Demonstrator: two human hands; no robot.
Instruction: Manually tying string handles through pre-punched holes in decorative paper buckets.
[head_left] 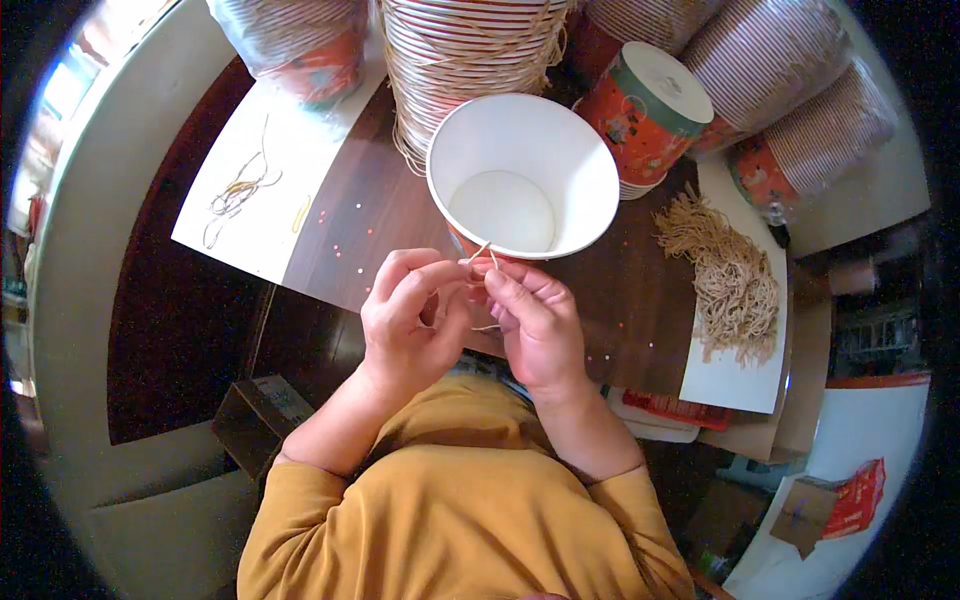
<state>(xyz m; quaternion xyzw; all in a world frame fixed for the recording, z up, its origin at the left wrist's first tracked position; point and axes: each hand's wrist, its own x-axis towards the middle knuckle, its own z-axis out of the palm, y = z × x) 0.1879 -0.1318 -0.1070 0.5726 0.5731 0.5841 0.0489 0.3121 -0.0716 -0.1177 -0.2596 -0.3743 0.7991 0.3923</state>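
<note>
A white-lined paper bucket (580,165) lies tilted on the dark wooden table with its open mouth facing me. Both hands meet at its near rim. My left hand (412,315) is closed in a pinch on a thin beige cord (482,250). Opposite it, my right hand (540,325) pinches the same cord between thumb and fingers. Short ends of the cord stick up between the fingertips. My hands cover much of the bucket's outer side, and whether the cord passes through its wall is hidden.
Behind the bucket rises a tall stack of nested buckets (470,50) with cords hanging. An upside-down printed bucket (645,110) and plastic-wrapped stacks (770,60) stand at the right. A pile of beige cords (735,285) lies right; loose strings (235,195) lie on white card at left.
</note>
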